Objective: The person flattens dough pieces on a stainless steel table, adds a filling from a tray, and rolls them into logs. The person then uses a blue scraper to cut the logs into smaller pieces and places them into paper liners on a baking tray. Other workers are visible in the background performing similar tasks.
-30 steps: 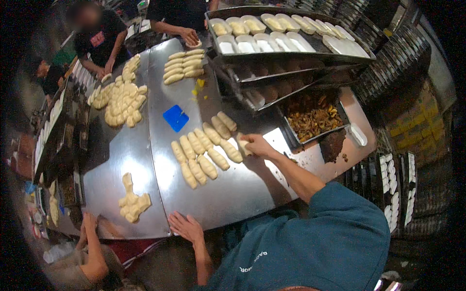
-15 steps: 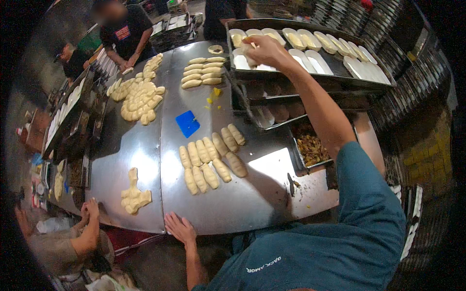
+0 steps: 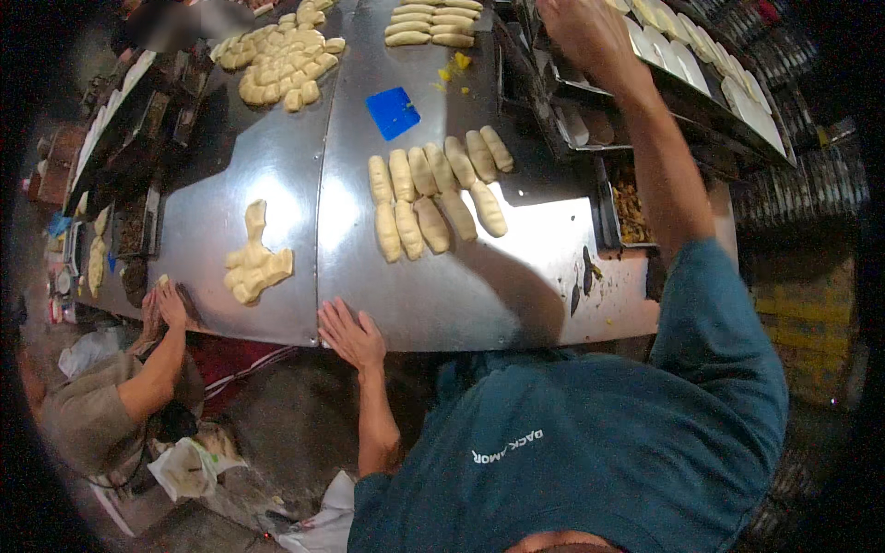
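Observation:
My left hand [image 3: 352,334] lies flat with spread fingers on the near edge of the metal table [image 3: 406,318]. Holding nothing, it is nearest to two rows of shaped dough rolls [image 3: 431,221] and a lump of raw dough [image 3: 256,265]. Far right, my right arm reaches up over a dark tray [image 3: 765,120] holding white oval paper liners [image 3: 650,53], some with pale dough in them. The right hand [image 3: 579,35] is blurred and cut off by the upper edge, so its fingers are hidden. A flat blue scraper [image 3: 394,113] rests beyond the rolls.
Cut dough pieces [image 3: 277,69] are heaped at the far left, near another group of rolls [image 3: 429,23]. A pan of brown filling [image 3: 631,207] sits under my right arm. At left, a co-worker's hands [image 3: 166,304] are by the table edge. Stacked trays [image 3: 802,203] stand at right.
My view has tipped downward, so the table appears higher. My right hand, earlier seen pinching something pale above the liners, is now partly out of frame. My left hand stays on the edge.

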Motion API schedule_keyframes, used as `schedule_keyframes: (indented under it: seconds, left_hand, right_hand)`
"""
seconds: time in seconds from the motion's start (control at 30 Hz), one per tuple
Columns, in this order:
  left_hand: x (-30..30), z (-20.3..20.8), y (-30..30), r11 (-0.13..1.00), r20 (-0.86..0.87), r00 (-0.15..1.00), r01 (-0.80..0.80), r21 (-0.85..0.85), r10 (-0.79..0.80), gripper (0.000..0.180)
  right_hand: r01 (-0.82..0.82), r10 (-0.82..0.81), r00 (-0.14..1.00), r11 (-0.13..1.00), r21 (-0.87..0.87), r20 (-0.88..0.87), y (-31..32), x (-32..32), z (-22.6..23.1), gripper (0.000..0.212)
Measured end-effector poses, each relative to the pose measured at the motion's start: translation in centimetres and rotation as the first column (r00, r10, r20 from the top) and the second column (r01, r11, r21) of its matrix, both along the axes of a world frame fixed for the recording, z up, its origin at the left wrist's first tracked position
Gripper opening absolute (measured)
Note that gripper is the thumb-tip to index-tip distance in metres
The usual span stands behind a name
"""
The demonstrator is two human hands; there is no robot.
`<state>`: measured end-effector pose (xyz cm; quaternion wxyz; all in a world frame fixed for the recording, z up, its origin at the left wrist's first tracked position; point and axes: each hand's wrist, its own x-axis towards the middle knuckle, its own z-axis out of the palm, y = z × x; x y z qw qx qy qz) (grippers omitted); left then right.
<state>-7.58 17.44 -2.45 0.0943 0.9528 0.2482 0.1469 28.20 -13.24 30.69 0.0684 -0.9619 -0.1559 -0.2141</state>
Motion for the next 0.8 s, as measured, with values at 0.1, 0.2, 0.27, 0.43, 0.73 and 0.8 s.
schedule_keyframes:
  seconds: [0.1, 0.2, 0.27, 0.43, 0.73, 0.8]
  left_hand:
    - [1.3, 0.3, -0.5, 0.998, -0.006, 0.999, 0.04, -0.038, -0.04, 0.056]
    - [1.8, 1.1, -0.8, 0.997, -0.015, 0.999, 0.032, -0.066, -0.033, 0.057]
    - [1.5, 0.8, -0.5, 1.0, -0.026, 0.999, 0.021, -0.021, -0.021, 0.057]
    - [1.2, 0.5, -0.5, 0.999, -0.063, 0.997, 0.033, -0.036, -0.035, 0.055]
    - [1.0, -0.4, -0.4, 1.0, -0.088, 0.996, 0.026, 0.013, -0.024, 0.056]
    - [0.8, -0.8, -0.2, 0.998, -0.056, 0.997, 0.052, 0.043, -0.05, 0.056]
  right_hand:
    - [-0.214, 0.233, 0.949, 0.971, 0.11, -0.215, -1.1, -7.5, -7.4, 0.023]
    - [-0.046, 0.044, 0.738, 0.999, 0.015, -0.674, 1.4, -12.0, -17.4, 0.025]
    - [0.008, 0.021, 0.858, 0.998, 0.054, -0.513, 2.8, -13.9, -24.7, 0.027]
    - [0.038, 0.088, 0.915, 0.953, 0.301, -0.393, 2.0, -14.2, -28.1, 0.024]
    - [0.225, 0.66, 0.534, 0.492, 0.841, -0.529, -6.6, -14.0, -11.6, 0.036]
    - [-0.053, 0.591, 0.735, 0.541, 0.839, -0.334, -10.5, -10.5, -5.4, 0.038]
